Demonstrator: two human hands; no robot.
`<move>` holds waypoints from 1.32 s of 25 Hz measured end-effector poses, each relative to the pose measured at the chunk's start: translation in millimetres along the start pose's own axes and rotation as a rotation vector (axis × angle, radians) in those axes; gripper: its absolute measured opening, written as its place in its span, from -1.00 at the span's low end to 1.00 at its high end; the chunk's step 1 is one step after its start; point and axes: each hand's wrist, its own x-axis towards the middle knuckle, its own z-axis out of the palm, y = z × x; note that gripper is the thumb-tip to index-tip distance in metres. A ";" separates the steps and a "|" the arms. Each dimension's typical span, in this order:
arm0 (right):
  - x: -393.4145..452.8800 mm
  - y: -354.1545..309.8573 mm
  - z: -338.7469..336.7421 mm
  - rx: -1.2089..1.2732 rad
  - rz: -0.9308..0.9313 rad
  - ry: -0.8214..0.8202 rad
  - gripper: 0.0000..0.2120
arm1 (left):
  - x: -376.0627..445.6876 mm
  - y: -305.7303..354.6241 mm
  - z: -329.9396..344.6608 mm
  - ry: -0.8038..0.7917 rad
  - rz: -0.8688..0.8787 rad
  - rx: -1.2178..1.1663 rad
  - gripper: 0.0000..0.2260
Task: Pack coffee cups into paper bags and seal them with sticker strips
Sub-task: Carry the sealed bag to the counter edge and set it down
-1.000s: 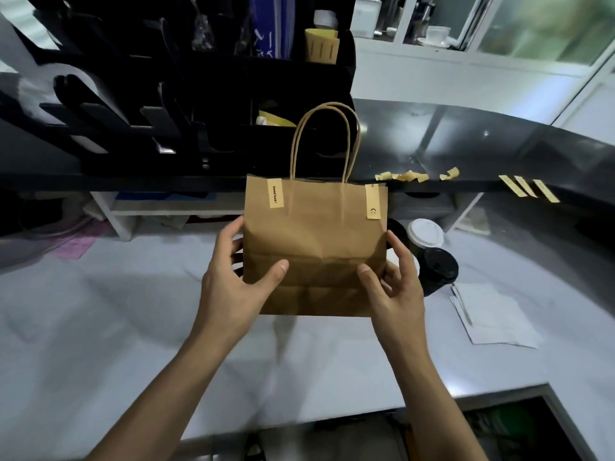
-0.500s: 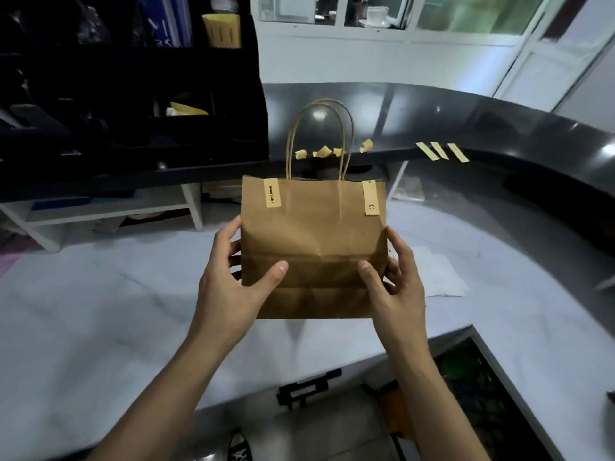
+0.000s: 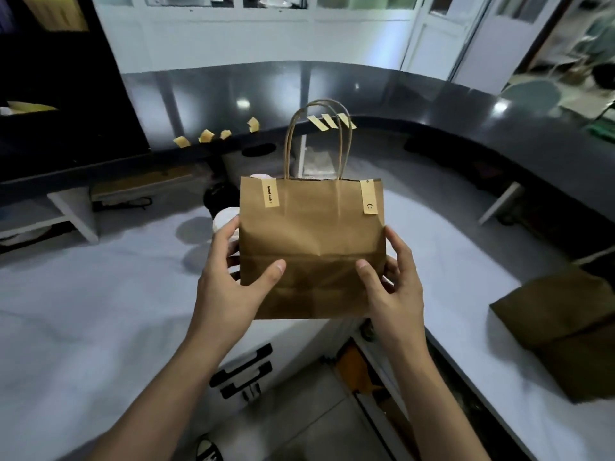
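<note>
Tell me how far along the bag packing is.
Done: the paper bag carries two sticker strips over its top edge, one reading "Good luck!" and one with a smiley. In hand: the left hand and right hand hold it up by its sides. Left: lidded cups stand behind it, spare strips wait on the black counter edge, and another brown bag lies at right.

Dim indoor light, glare spots on dark counter (image 3: 366, 91), wide-angle warp, edges blurred.
</note>
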 end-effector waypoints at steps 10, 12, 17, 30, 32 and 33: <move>-19.7 9.6 -91.0 -0.030 0.017 0.197 -0.47 | -20.8 20.9 83.4 -0.170 0.058 -0.053 -0.30; -28.1 13.6 -106.6 -0.021 0.036 0.257 -0.47 | -24.6 24.5 99.0 -0.229 0.059 -0.067 -0.30; -51.5 24.6 -139.0 -0.051 0.063 0.412 -0.46 | -34.2 29.1 133.9 -0.384 0.064 -0.092 -0.30; -120.4 25.2 -155.0 -0.166 0.166 0.790 -0.45 | -47.0 32.9 179.7 -0.757 0.084 -0.160 -0.33; -124.5 22.1 -152.4 -0.167 0.178 0.837 -0.44 | -43.9 33.3 183.0 -0.798 0.102 -0.166 -0.32; -127.4 22.7 -151.5 -0.168 0.187 0.859 -0.44 | -42.8 34.0 185.0 -0.825 0.108 -0.165 -0.32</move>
